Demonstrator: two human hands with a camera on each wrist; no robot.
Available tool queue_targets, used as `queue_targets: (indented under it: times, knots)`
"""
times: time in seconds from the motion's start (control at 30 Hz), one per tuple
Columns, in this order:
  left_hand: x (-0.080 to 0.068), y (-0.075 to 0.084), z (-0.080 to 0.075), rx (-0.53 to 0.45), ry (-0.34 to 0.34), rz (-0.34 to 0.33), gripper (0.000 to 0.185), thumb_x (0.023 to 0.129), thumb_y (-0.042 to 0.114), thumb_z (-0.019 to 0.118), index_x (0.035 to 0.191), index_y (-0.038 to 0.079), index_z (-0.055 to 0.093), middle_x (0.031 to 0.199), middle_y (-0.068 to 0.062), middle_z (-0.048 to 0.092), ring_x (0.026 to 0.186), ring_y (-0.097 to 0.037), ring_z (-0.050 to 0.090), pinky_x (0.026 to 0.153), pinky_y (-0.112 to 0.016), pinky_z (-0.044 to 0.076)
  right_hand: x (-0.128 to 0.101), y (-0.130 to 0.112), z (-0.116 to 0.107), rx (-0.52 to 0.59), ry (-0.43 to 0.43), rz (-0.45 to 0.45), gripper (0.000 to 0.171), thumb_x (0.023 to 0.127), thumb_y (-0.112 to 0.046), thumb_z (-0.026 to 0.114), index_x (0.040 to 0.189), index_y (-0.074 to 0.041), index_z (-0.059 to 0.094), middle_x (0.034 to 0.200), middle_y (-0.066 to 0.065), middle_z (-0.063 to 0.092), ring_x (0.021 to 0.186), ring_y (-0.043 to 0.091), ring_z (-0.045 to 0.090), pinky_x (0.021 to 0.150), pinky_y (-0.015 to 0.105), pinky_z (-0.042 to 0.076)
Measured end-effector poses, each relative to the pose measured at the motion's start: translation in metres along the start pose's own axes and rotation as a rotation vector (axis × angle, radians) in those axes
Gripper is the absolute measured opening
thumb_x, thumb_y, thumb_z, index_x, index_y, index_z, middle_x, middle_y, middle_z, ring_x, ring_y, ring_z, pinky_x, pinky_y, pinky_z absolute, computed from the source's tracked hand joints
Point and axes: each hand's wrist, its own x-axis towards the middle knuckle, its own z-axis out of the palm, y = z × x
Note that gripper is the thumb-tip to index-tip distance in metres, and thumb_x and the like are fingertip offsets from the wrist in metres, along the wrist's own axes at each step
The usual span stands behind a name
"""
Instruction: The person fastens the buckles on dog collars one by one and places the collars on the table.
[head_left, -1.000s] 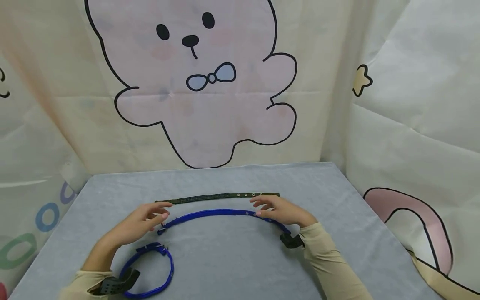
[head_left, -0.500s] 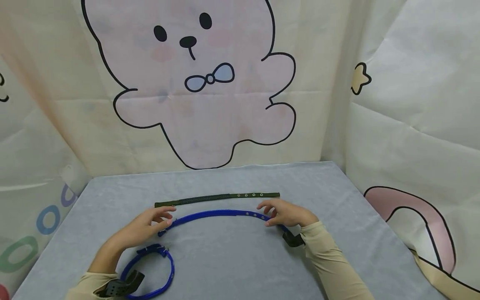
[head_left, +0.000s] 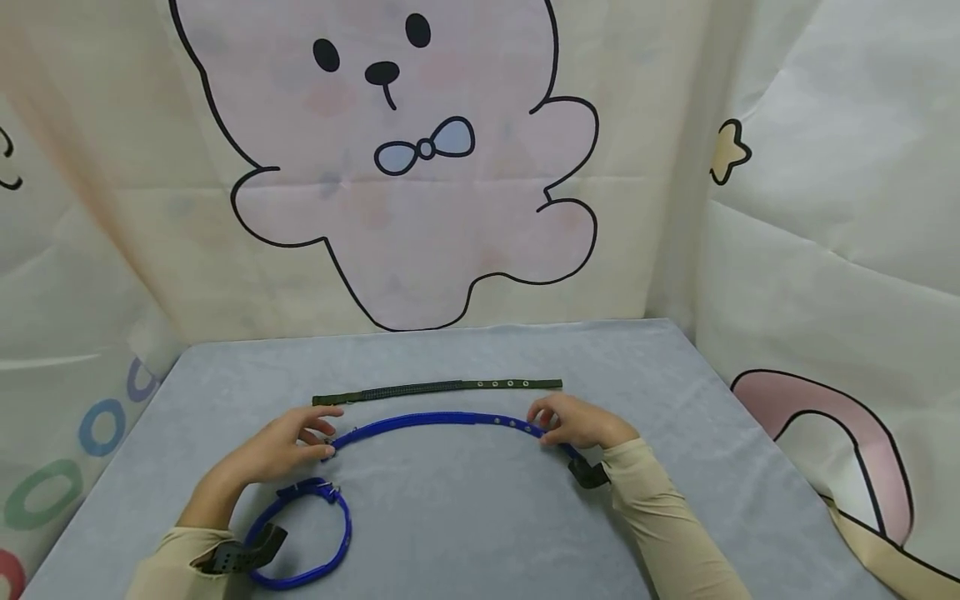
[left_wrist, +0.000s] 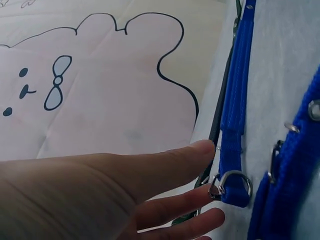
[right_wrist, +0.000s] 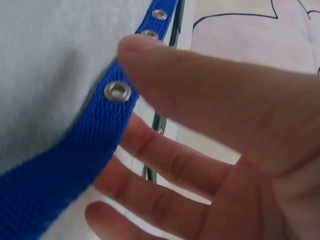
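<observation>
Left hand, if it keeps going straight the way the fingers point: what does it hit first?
Probably the buckle end of the open blue collar: the left hand has its fingers almost at the metal ring. The dark green strap lies just beyond it.
</observation>
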Motion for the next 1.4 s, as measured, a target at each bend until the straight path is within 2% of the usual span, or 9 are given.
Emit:
queue_targets:
  times: [0.2,0.37,0.57,0.7,0.83,0.97,1.17,1.27,1.4]
  knots:
    - [0.004,-0.003,0.001,0.046,-0.009,-0.058,0.063,0.088,0.014,0.078,0.142,-0.003,0.051,0.118,-0.023,0.067,0.103,-0.034,0.069,0.083,-0.047,0.058,0.001,0.000,0.000,-0.126,0.036,0.057,0.016,0.086,-0.001,0.077,0.098,-0.008,0.069,0.100,0.008,0.069,0.094,0.020,0.064,0.080,0.038,0.054]
    - [0.009,-0.002,0.002,0.120,0.023,-0.068,0.045,0.086,0.009,0.079,0.127,-0.005,0.064,0.111,-0.017,0.071,0.098,-0.029,0.069,0.082,-0.045,0.057,0.003,-0.001,0.000,-0.244,0.096,0.088,0.011,0.088,-0.002,0.074,0.085,-0.009,0.066,0.083,0.001,0.065,0.075,0.014,0.055,0.066,0.030,0.046]
    - [0.015,-0.001,0.005,0.179,0.053,-0.142,0.020,0.087,0.008,0.076,0.103,-0.003,0.074,0.093,-0.007,0.074,0.086,-0.017,0.067,0.077,-0.040,0.056,0.002,0.001,-0.003,-0.269,0.138,0.088,0.006,0.091,-0.001,0.069,0.090,-0.007,0.067,0.081,0.002,0.064,0.069,0.014,0.053,0.062,0.029,0.043]
    - [0.014,0.000,0.006,0.222,0.071,-0.162,0.013,0.091,0.010,0.071,0.098,0.000,0.074,0.089,-0.004,0.072,0.082,-0.015,0.064,0.074,-0.038,0.054,0.001,0.003,-0.005,-0.285,0.173,0.074,0.004,0.093,-0.003,0.067,0.096,-0.006,0.068,0.082,0.004,0.064,0.070,0.014,0.054,0.063,0.031,0.044]
    - [0.012,-0.001,0.006,0.232,0.100,-0.176,0.014,0.098,0.016,0.064,0.098,0.004,0.071,0.089,-0.003,0.069,0.080,-0.015,0.059,0.069,-0.035,0.048,0.002,0.004,-0.006,-0.243,0.241,0.113,0.010,0.096,-0.008,0.066,0.105,-0.006,0.067,0.077,0.003,0.064,0.066,0.014,0.055,0.060,0.030,0.044]
    - [0.009,0.003,0.006,0.200,0.146,-0.182,0.016,0.101,0.020,0.058,0.095,0.008,0.066,0.084,-0.003,0.063,0.074,-0.015,0.052,0.064,-0.031,0.041,0.003,0.003,-0.006,-0.142,0.327,0.144,0.022,0.100,-0.015,0.064,0.121,-0.007,0.065,0.080,0.004,0.069,0.066,0.014,0.060,0.058,0.029,0.045]
    - [0.008,0.016,0.007,0.216,0.247,-0.143,0.020,0.099,0.026,0.064,0.088,0.011,0.057,0.073,-0.001,0.050,0.066,-0.015,0.044,0.057,-0.029,0.035,0.006,-0.003,-0.007,0.019,0.403,0.028,0.026,0.104,-0.021,0.058,0.124,-0.007,0.065,0.093,0.015,0.072,0.073,0.017,0.062,0.059,0.029,0.047]
    - [0.009,0.022,0.007,0.224,0.286,-0.113,0.021,0.095,0.026,0.071,0.090,0.011,0.058,0.077,-0.001,0.056,0.070,-0.015,0.050,0.060,-0.029,0.039,0.007,-0.006,-0.008,0.130,0.428,-0.042,0.025,0.104,-0.023,0.059,0.120,-0.006,0.068,0.089,0.017,0.068,0.070,0.019,0.059,0.057,0.028,0.047]
    - [0.012,0.026,0.008,0.222,0.291,-0.084,0.020,0.091,0.023,0.076,0.095,0.011,0.061,0.085,-0.002,0.066,0.077,-0.013,0.060,0.064,-0.032,0.047,0.007,-0.009,-0.009,0.231,0.428,-0.130,0.022,0.102,-0.020,0.063,0.114,-0.004,0.072,0.088,0.017,0.067,0.069,0.027,0.060,0.057,0.028,0.050]
